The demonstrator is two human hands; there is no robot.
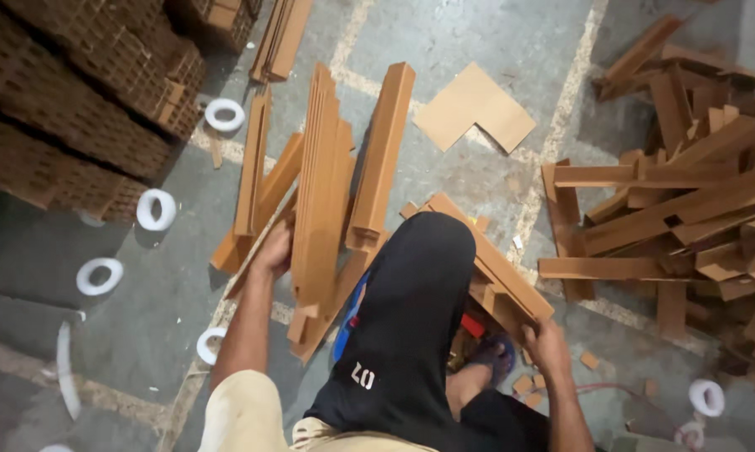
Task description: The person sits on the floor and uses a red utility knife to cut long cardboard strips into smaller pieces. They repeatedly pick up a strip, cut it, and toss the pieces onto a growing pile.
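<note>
At the centre of the view, above the raised knee [411,285], we see a bundle of upright cardboard corner strips [321,192] standing on end on the concrete floor [444,50]. Our left hand [273,251] closes around the bundle's lower left edge, its grip holding the strips; we judge that this keeps the stack pressed together and upright. A separate long angle strip [383,151] leans against the bundle's right side, touching it.

To the right of the knee, our right hand [549,347] rests at the near end of a slanted group of strips [490,259], fingers curled on its edge; whether the grip truly clasps a strip we cannot tell.

Further right lies a loose heap of cut strips [687,209], well apart from the bundle. A flat L-shaped cardboard piece [474,109] lies on the floor beyond. White tape rings [156,209] are scattered to the left, near stacked brown lattice blocks [68,109]. We see no bins or boxes; all pieces lie directly on the floor. A blue sandal [499,356] shows beside the right hand.
</note>
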